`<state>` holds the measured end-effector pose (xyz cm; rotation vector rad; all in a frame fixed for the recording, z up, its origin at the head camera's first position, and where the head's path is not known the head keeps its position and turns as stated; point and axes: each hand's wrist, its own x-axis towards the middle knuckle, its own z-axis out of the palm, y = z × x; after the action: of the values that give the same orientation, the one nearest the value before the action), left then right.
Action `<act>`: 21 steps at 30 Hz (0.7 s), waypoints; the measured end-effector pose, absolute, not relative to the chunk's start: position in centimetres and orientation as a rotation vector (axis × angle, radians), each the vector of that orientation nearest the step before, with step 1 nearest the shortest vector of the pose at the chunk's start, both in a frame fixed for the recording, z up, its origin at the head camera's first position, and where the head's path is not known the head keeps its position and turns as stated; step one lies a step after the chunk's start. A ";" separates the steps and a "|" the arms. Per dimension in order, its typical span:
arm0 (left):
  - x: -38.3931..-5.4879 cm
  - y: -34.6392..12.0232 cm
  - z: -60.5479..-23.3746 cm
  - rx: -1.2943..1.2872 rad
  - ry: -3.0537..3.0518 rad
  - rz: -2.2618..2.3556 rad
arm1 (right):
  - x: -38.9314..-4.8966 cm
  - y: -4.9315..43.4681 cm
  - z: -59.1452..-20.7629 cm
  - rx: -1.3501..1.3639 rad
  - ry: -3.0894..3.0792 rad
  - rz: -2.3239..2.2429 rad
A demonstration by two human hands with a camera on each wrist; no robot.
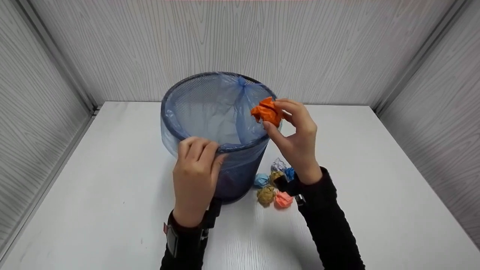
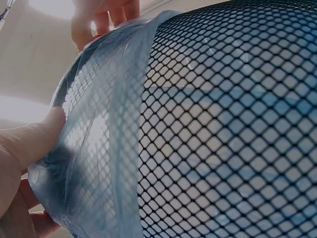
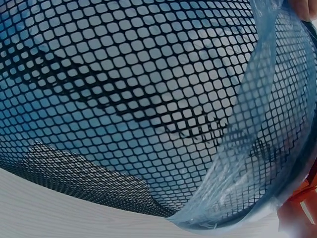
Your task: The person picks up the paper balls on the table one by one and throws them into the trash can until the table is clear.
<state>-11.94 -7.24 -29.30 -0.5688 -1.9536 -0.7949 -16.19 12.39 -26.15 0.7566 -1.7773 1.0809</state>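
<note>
A dark wire-mesh wastebasket [image 1: 236, 183] stands upright, lined with a translucent blue trash bag [image 1: 243, 108] folded over its rim. My left hand [image 1: 195, 180] grips the near rim; in the left wrist view its thumb [image 2: 37, 136] presses the bag from outside. Between thumb and fingers, my right hand [image 1: 300, 138] pinches a crumpled orange paper ball [image 1: 267, 112] above the basket's right rim. Only a sliver of the orange paper ball [image 3: 311, 191] shows in the right wrist view, where mesh and bag fill most of the picture.
Several crumpled paper balls lie beside the basket's right foot, among them a light blue ball [image 1: 261, 180], a brown ball [image 1: 266, 196] and a pink ball [image 1: 283, 199]. My right wrist partly covers the group. Wood-grain panels [image 1: 337, 48] enclose the white table [image 1: 112, 180] behind and at both sides.
</note>
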 end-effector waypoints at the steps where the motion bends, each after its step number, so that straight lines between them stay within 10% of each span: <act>1: -11.9 -7.2 -29.3 -0.569 -1.954 -0.793 | -16.2 12.3 -26.2 0.750 -1.794 1.075; 21: -11.7 -7.3 -29.2 -0.566 -1.983 -0.777 | -16.1 12.3 -27.0 0.780 -1.835 1.056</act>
<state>-11.72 -7.26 -29.19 -0.5659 -1.9827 -0.7772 -16.10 12.34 -27.04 0.7798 -1.8348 1.0565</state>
